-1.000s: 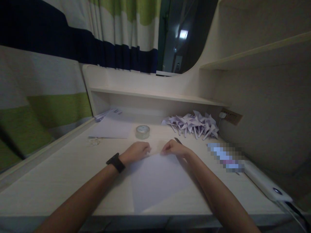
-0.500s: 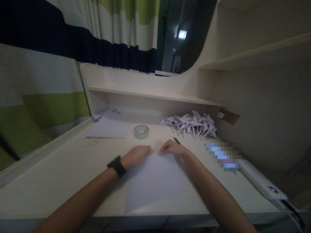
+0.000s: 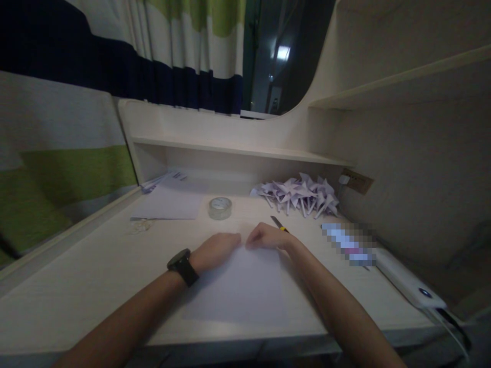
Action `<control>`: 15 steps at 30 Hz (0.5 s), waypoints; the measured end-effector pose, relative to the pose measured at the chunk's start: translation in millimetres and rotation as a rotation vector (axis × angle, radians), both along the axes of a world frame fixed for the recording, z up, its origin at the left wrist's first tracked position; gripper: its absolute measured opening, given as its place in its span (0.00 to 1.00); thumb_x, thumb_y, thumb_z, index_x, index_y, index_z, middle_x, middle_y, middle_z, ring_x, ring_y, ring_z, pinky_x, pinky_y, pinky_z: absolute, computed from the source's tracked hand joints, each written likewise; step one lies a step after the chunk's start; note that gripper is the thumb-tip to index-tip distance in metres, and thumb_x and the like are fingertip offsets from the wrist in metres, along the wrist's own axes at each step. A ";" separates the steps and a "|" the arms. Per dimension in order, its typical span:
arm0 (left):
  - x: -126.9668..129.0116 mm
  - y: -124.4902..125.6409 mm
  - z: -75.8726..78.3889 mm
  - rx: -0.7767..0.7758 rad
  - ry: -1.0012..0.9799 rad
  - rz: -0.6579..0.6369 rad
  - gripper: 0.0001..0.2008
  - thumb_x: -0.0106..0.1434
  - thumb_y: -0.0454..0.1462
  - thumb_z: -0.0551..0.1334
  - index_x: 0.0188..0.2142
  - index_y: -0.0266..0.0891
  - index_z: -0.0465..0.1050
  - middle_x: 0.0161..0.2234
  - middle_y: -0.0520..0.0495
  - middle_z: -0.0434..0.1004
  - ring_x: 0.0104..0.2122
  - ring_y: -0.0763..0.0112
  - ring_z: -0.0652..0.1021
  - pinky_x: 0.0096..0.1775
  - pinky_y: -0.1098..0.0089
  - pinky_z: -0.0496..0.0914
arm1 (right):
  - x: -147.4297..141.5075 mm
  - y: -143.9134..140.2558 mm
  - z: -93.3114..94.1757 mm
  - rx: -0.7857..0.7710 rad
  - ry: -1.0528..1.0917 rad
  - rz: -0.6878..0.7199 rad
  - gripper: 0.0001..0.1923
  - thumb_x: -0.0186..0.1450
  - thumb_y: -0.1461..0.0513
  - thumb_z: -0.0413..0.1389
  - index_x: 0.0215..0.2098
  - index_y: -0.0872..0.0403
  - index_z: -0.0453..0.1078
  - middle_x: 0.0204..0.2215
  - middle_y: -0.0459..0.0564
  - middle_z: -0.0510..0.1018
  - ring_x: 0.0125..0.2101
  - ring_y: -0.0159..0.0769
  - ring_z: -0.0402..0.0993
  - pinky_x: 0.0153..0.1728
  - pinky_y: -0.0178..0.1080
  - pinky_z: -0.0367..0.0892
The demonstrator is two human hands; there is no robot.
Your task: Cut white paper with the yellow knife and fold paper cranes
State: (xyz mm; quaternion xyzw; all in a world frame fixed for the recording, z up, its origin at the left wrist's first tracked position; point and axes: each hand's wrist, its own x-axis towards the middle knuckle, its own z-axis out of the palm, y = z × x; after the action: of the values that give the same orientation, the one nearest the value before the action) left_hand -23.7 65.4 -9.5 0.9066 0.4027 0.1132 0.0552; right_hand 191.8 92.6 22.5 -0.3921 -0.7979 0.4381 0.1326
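A white sheet of paper (image 3: pixel 240 291) lies on the desk, stretching from my hands towards the front edge. My left hand (image 3: pixel 217 250), with a black watch on its wrist, is at the sheet's far left, fingers pressed together on its far edge. Close beside it, my right hand (image 3: pixel 267 236) is closed in a pinch at the same edge. The fingertips hide the bit of paper between them. Just behind my right hand lies a utility knife (image 3: pixel 276 222), its handle partly covered. A roll of clear tape (image 3: pixel 220 209) rests beyond the left hand.
White paper pinwheels (image 3: pixel 299 194) are heaped at the back right. A paper stack (image 3: pixel 169 202) lies at the back left, with thin pale loops (image 3: pixel 141 226) before it. At right are a blurred-out object (image 3: pixel 347 244) and a long white device (image 3: pixel 406 281) with cables.
The sheet's near edge has swung from slanted to nearly level with the desk's front edge. My hands stay at its far edge. The whole view has shifted slightly.
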 end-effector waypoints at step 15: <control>1.2 -1.4 0.9 0.014 -0.016 -0.026 0.13 0.68 0.36 0.48 0.34 0.39 0.69 0.32 0.41 0.77 0.32 0.62 0.75 0.32 0.67 0.61 | -6.4 -3.8 -4.2 -0.093 0.133 -0.068 0.09 0.49 0.59 0.62 0.25 0.59 0.78 0.17 0.43 0.74 0.19 0.27 0.62 0.22 0.31 0.57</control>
State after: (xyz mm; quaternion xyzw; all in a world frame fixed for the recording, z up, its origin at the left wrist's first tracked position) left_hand -22.5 63.9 -8.7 0.9112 0.3896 0.1226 0.0536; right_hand 185.4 88.8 18.3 -0.3945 -0.7525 0.4950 0.1819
